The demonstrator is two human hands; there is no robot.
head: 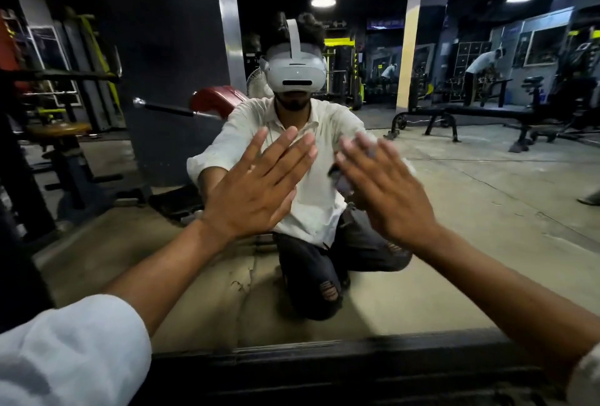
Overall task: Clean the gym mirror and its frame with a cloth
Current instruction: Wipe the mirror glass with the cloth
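The gym mirror [470, 210] fills most of the head view and reflects a kneeling person in a white shirt. Its dark frame [324, 363] runs along the bottom edge. My left hand [256, 184] is raised in front of the glass, fingers straight and spread, holding nothing. My right hand [386, 188] is raised beside it, fingers straight, and is blurred. Whether either palm touches the glass I cannot tell. A small grey-dark shape [341, 180] shows by the right hand's inner edge; it is too blurred to name. No cloth is plainly visible.
The mirror reflects a dark pillar [175, 64], a weight bench [487, 119], gym machines at the left [65, 132] and two people far back at the right. A concrete floor lies below the frame.
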